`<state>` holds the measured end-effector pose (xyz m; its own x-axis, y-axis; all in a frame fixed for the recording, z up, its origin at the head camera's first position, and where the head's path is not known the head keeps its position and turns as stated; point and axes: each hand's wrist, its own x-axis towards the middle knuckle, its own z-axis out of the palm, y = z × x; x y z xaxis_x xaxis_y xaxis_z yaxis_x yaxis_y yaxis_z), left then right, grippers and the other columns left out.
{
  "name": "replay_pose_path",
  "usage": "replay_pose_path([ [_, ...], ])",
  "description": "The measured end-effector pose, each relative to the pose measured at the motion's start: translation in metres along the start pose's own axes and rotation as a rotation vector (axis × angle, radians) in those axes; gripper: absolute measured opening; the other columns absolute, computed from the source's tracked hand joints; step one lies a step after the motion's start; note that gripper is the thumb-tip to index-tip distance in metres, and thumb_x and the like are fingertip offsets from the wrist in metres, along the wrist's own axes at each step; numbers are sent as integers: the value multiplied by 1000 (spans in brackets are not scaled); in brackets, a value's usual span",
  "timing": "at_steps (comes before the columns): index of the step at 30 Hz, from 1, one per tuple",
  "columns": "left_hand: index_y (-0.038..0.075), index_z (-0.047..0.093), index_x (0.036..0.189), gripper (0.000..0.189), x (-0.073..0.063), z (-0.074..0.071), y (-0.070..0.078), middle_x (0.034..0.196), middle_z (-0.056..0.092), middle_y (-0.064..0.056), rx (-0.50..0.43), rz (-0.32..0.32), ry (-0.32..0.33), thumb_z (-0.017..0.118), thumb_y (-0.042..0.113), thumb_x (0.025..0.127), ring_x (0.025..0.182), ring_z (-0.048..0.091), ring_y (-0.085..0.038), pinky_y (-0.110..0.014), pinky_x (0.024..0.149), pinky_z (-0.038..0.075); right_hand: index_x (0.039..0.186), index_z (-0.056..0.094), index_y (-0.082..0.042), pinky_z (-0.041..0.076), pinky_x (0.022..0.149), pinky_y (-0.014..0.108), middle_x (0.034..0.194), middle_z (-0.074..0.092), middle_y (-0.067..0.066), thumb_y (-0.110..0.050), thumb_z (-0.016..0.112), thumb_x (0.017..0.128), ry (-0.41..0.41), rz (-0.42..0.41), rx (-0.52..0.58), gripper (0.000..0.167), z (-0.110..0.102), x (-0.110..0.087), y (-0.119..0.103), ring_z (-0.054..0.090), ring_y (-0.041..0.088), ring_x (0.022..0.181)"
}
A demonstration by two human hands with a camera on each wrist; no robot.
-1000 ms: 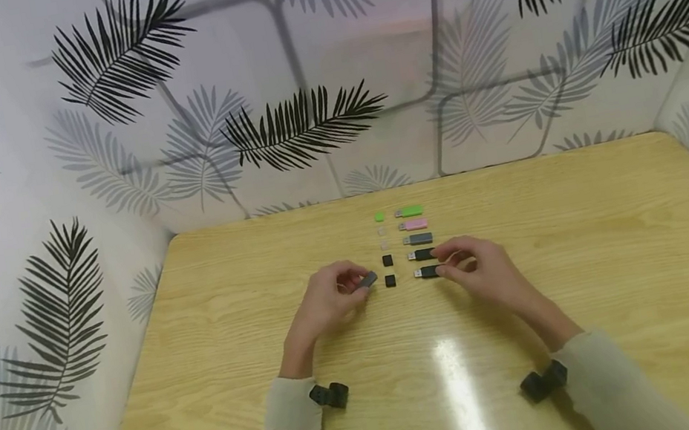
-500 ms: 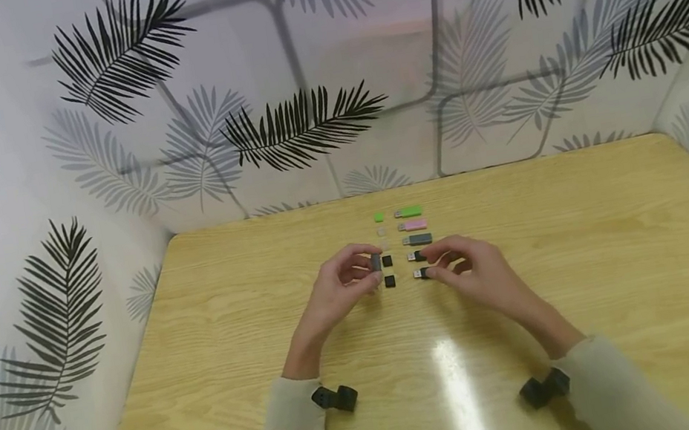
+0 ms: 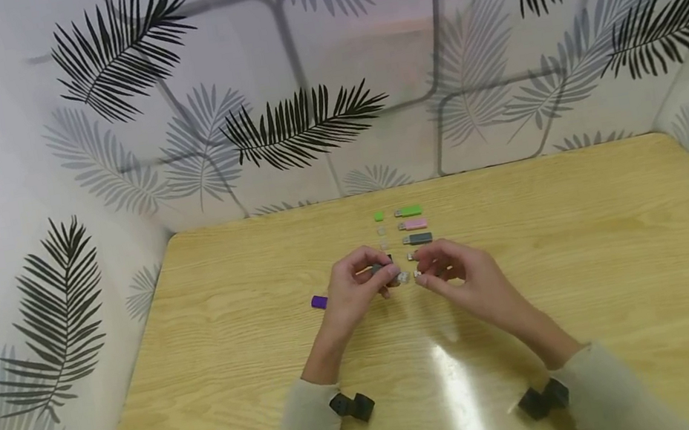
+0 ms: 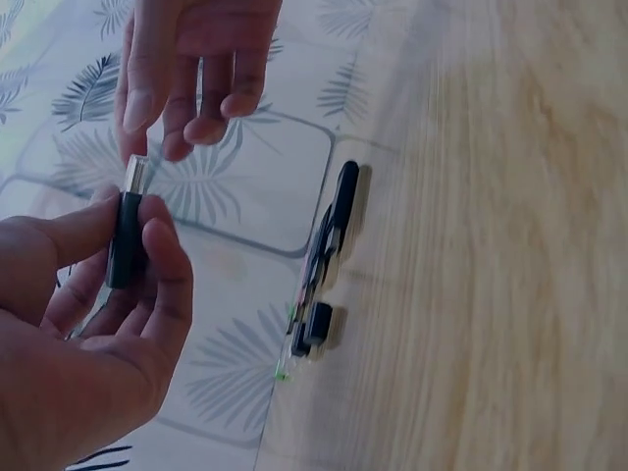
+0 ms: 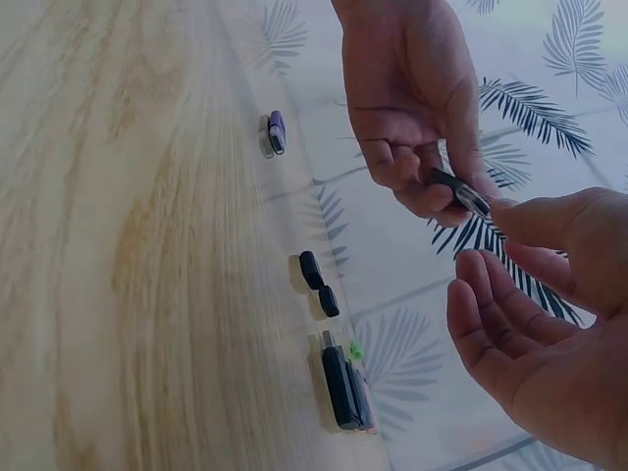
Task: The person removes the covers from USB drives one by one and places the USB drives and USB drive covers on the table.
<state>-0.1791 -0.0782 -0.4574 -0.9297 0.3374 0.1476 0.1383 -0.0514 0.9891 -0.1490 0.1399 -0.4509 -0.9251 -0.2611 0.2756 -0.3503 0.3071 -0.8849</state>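
Observation:
A dark USB flash drive (image 4: 125, 235) is pinched between the thumb and fingers of my left hand (image 3: 358, 284). Its shiny connector end (image 4: 137, 175) points toward my right hand (image 3: 458, 272); whether a clear cap covers it I cannot tell. My right hand's thumb and fingers are spread just beside that end, with nothing seen between them. Beneath the right hand lie two black USB drives, mostly hidden in the head view; one black drive (image 5: 339, 388) shows in the right wrist view. Two black caps, including the nearer black cap (image 4: 318, 322), lie under the left hand.
Behind the hands, a green drive (image 3: 410, 211), a pink drive (image 3: 414, 224) and a grey drive (image 3: 419, 238) lie in a column. Left of them are a green cap (image 3: 378, 216) and clear caps (image 3: 381, 230). A purple drive (image 3: 318, 302) lies left on the wooden table (image 3: 222, 385).
My left hand has moved right with the dark drive and turned it, so its connector end faces the right hand. The right hand has shifted slightly left. The purple drive has come into view.

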Motion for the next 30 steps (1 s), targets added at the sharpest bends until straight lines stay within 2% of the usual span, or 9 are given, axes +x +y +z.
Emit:
replay_pose_path([
  [3, -6, 66, 100, 7, -1, 6, 0, 92, 68, -9, -1, 34, 36, 69, -1, 97, 77, 63, -42, -25, 61, 54, 118, 69, -8, 61, 76, 35, 100, 72, 3, -9, 77, 94, 0, -6, 11, 25, 2, -2, 0, 69, 20, 87],
  [5, -6, 67, 99, 7, -1, 9, 1, 91, 69, -10, 0, 51, 53, 70, 0, 96, 74, 63, -33, -24, 61, 53, 116, 69, -6, 61, 75, 34, 100, 72, 4, -9, 76, 94, -1, -13, 28, 23, 2, -2, 0, 70, 23, 87],
  [8, -5, 68, 99, 9, -3, 12, 1, 92, 70, -11, -8, 57, 62, 72, 1, 96, 72, 62, -19, -24, 61, 53, 112, 70, -4, 61, 74, 33, 100, 74, 7, -8, 75, 95, -4, -25, 54, 18, 2, -2, 0, 72, 30, 85],
  [10, -5, 68, 99, 9, -3, 13, 2, 93, 71, -12, -10, 55, 59, 72, 2, 96, 74, 63, -16, -25, 63, 54, 110, 71, -4, 61, 74, 32, 100, 74, 9, -7, 74, 95, -7, -30, 62, 15, 2, -2, 0, 72, 34, 85],
  [12, -5, 68, 99, 8, -4, 14, 3, 95, 71, -13, -9, 52, 45, 72, 2, 96, 78, 66, -19, -26, 65, 56, 109, 72, -6, 61, 73, 31, 100, 75, 8, -6, 74, 96, -2, -37, 56, 14, 0, -2, 1, 72, 35, 84],
  [16, -5, 69, 102, 8, -5, 15, 5, 98, 71, -13, 4, 42, -2, 71, 1, 96, 82, 67, -31, -28, 68, 58, 110, 73, -7, 61, 73, 30, 100, 75, 5, -6, 72, 97, 16, -50, 30, 13, -5, -2, 1, 72, 28, 85],
  [24, -3, 70, 106, 11, -5, 18, 9, 101, 69, -11, 89, 33, -67, 70, 1, 96, 80, 62, -17, -24, 67, 51, 110, 74, -4, 61, 76, 30, 104, 74, 5, -5, 69, 98, 45, -35, 3, 12, -13, -3, -1, 70, 21, 90],
  [26, -2, 71, 108, 12, -6, 18, 9, 101, 69, -11, 107, 28, -83, 71, 2, 97, 81, 64, -21, -24, 67, 50, 110, 74, -4, 61, 77, 30, 104, 74, 5, -4, 69, 98, 47, -39, 14, 12, -13, -3, -2, 70, 20, 91],
  [30, -1, 71, 111, 14, -7, 19, 11, 103, 70, -11, 108, 16, -119, 68, 6, 99, 84, 64, -41, -31, 68, 53, 109, 74, -5, 60, 78, 28, 105, 74, 5, -2, 68, 98, 48, -59, 32, 12, -14, -4, -5, 70, 20, 92],
])
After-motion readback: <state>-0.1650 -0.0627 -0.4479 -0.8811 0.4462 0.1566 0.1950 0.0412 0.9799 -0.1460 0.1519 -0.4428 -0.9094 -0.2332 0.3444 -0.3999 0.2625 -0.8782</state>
